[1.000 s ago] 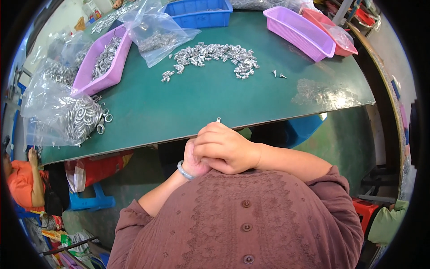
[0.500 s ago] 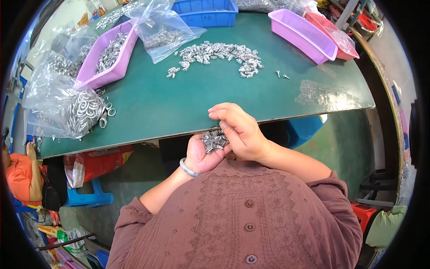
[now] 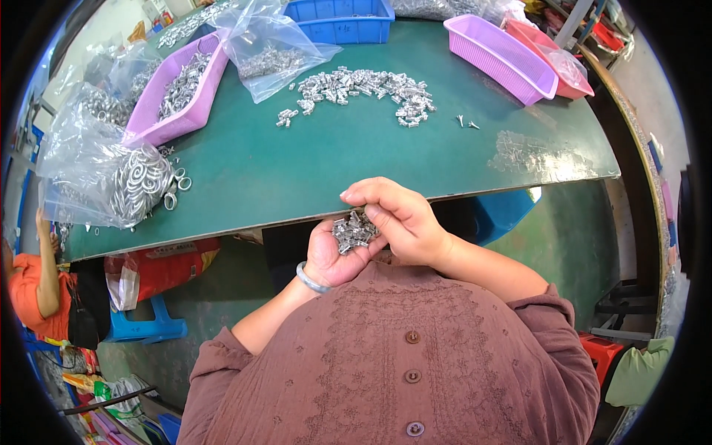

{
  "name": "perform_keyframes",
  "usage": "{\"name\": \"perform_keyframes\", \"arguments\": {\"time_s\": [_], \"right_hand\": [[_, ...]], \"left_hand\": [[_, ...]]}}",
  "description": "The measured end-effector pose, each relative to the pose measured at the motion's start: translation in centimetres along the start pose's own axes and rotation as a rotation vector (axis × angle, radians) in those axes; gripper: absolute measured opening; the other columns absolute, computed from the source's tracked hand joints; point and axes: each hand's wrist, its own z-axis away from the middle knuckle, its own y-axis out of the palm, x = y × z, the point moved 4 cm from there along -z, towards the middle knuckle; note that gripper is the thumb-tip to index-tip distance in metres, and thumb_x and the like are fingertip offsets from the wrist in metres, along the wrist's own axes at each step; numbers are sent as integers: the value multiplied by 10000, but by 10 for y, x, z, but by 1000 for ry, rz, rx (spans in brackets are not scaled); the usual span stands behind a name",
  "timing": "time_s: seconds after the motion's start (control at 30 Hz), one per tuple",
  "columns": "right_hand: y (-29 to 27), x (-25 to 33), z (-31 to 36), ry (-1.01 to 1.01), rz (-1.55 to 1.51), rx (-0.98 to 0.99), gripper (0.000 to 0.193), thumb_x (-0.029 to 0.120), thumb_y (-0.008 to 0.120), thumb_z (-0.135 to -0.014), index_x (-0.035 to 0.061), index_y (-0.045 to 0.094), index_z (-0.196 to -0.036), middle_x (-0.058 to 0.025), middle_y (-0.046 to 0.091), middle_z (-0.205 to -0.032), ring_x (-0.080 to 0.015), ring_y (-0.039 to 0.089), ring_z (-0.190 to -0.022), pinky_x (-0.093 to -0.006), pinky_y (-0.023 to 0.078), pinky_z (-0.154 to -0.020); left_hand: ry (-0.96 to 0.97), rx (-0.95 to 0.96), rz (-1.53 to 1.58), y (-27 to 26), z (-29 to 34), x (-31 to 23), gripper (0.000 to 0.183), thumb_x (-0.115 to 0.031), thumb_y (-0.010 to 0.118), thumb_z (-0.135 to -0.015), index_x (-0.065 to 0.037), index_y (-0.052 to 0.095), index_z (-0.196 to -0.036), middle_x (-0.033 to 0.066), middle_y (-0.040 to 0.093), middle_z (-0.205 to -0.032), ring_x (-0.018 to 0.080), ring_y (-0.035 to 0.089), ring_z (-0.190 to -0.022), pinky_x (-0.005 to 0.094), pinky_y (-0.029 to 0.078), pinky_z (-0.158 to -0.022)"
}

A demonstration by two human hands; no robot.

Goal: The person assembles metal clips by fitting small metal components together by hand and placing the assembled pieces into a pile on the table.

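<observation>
My left hand [image 3: 330, 256] is turned palm up and cupped just in front of the table's near edge, a pale bangle at its wrist. In its palm rests a heap of small silvery metal parts [image 3: 353, 231]. Over the right side of that heap bends my right hand [image 3: 400, 219], its fingers curled and its thumb at the parts; what lies between thumb and fingers is hidden. Farther off on the green table [image 3: 267, 163], similar small metal pieces [image 3: 363, 87] are spread in an arc. A pair of loose pieces [image 3: 467, 123] lies to the right of them.
A clear bag of metal rings [image 3: 141, 185] and a purple basket of metal parts [image 3: 182, 111] stand at left. A blue bin [image 3: 341, 26] is at the back, another purple basket [image 3: 504, 59] at back right. A person in an orange top [image 3: 41, 293] sits at far left.
My right hand has dipped slightly and its fingertips have come closer to the heap in my left palm. At far left, the other person's arm has risen.
</observation>
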Motion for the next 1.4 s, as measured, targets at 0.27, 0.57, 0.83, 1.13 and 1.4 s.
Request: {"name": "perform_keyframes", "arguments": {"time_s": [0.27,0.57,0.83,1.13,1.4], "right_hand": [[23,12,16,-430,776,291,304,145,624,-814,44,634,-1101,-116,609,-1170,-301,552,-1176,-467,410,-1040],[37,14,22,-543,736,401,345,129,617,-822,21,627,-1150,-159,589,-1251,-306,563,-1198,-481,416,-1059],[42,33,-59,-740,709,279,293,136,657,-799,47,647,-1078,-128,617,-1141,-286,605,-1114,-467,454,-1021],[34,18,-196,-773,687,214,317,142,709,-788,63,652,-1089,-143,596,-1191,-351,571,-1111,-449,471,-943],[10,-25,-304,-168,1007,123,577,-14,594,-775,51,486,-1338,-186,420,-1436,-399,527,-1198,-426,458,-999]], "left_hand": [[-8,-14,11,-12,13,-5,312,-247,382,-996,-41,557,-1152,123,628,-1136,252,618,-1072,412,498,-974],[26,-84,-130,-9,38,-10,233,-265,453,-967,-106,619,-1011,45,660,-1026,202,634,-990,366,510,-902],[318,60,-86,69,35,-58,219,-240,446,-996,-99,608,-1036,57,662,-1014,196,661,-946,334,560,-846],[481,222,-29,117,-18,-194,273,-204,432,-962,-11,582,-1084,138,652,-1035,274,636,-984,414,533,-873],[959,-33,-1,201,-31,-317,287,-159,339,-1009,54,484,-1136,187,582,-1049,398,563,-1060,577,487,-962]]}}
